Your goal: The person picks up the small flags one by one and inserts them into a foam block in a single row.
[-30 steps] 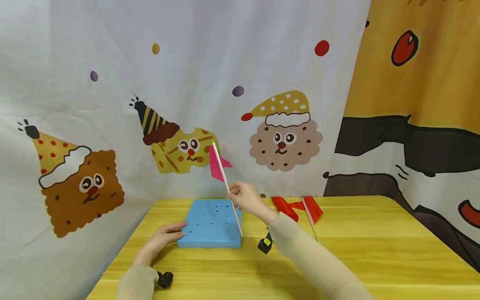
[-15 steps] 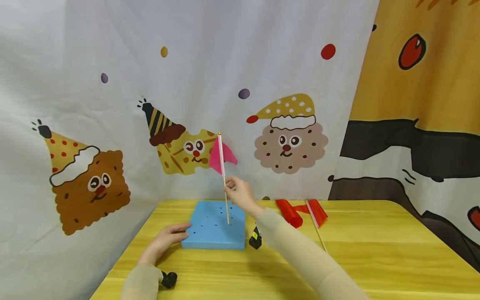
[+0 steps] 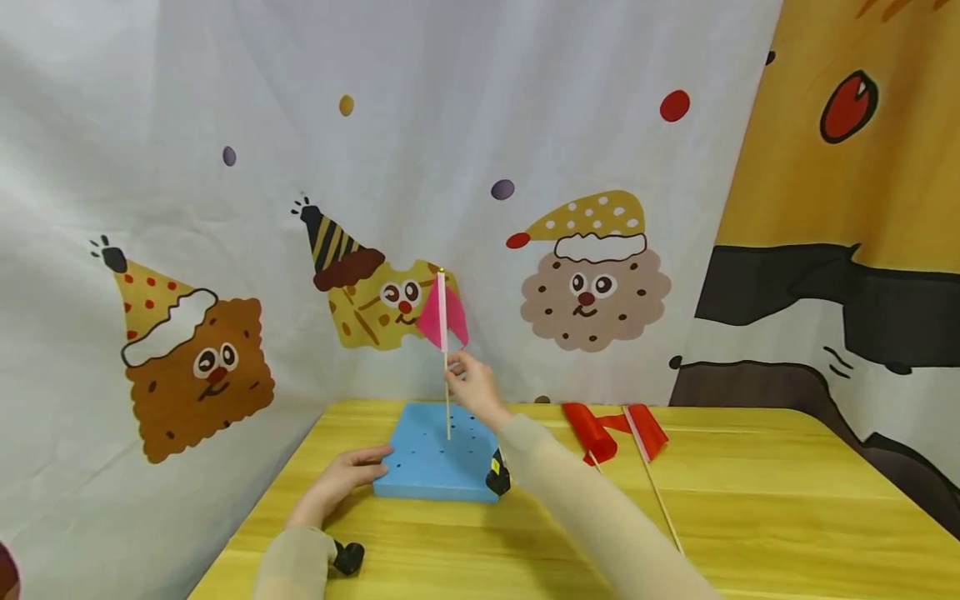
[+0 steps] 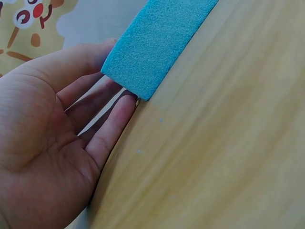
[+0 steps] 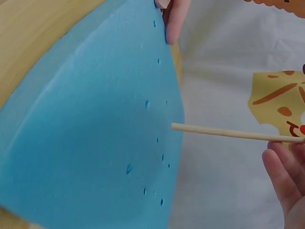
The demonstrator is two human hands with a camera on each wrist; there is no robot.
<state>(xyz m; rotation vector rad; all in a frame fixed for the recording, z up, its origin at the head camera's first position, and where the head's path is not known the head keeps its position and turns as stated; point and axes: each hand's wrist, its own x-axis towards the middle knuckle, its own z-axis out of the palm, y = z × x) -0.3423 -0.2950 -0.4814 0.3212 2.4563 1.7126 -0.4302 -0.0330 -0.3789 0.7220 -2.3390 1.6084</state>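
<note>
A pink flag point(image 3: 431, 321) on a thin wooden stick stands nearly upright over the blue foam block point(image 3: 420, 482). My right hand point(image 3: 477, 390) pinches the stick just below the cloth. In the right wrist view, the stick's bare end point(image 5: 200, 130) points at the block's holed top face; whether it touches the foam I cannot tell. My left hand point(image 3: 347, 477) rests against the block's left edge with extended fingers. Seen from the left wrist, the thumb and fingers point(image 4: 113, 125) lie around the block's corner, touching its side.
Two red flags lie to the right of the block on the wooden table point(image 3: 750, 500): a rolled one point(image 3: 588, 433) and a flatter one point(image 3: 648, 432) with its stick toward me. Behind the table hangs a printed cloth point(image 3: 465, 125).
The pink flag, tilted over the block's right front part at first, is now nearly upright with its lower end farther back over the top face. My left hand stays at the block's edge.
</note>
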